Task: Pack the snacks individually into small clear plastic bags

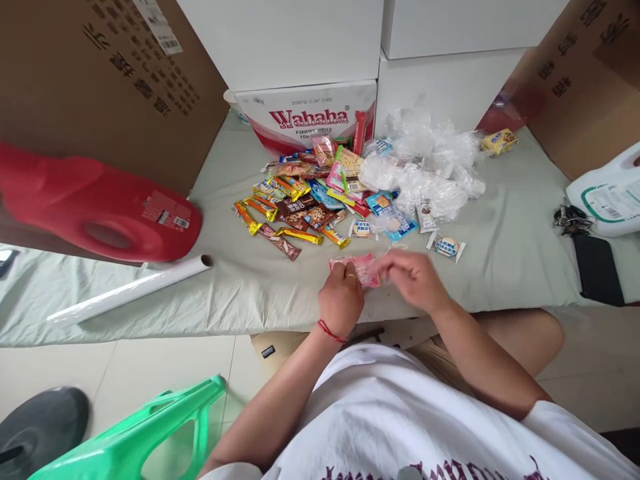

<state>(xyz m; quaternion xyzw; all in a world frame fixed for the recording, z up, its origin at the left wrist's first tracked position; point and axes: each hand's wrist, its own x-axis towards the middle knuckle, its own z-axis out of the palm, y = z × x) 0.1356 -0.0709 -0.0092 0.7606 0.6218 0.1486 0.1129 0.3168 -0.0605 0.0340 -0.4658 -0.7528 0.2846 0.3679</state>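
Note:
A pink snack packet [367, 270] lies near the front edge of the cloth-covered table. My left hand [343, 300] has its fingers closed over the packet's left part, pressing it down. At the packet's right end is my right hand [413, 277], its fingers bent together and slightly blurred. Something thin and clear seems to be at those fingertips, too faint to name. Just beyond both hands spreads a heap of wrapped snacks, with a brown chocolate wafer bar [280, 241], yellow-wrapped bars [300, 235], a blue biscuit packet [393, 217] and a small white biscuit packet [446, 247].
Crumpled clear plastic wrap [430, 167] covers the heap's right side. Behind stand a Wahaha carton [310, 120] and white boxes [280, 40]. A red jug [95, 207] and a film roll [130, 290] lie left. A white bottle [610, 193] and black phone-like object [597, 267] are right.

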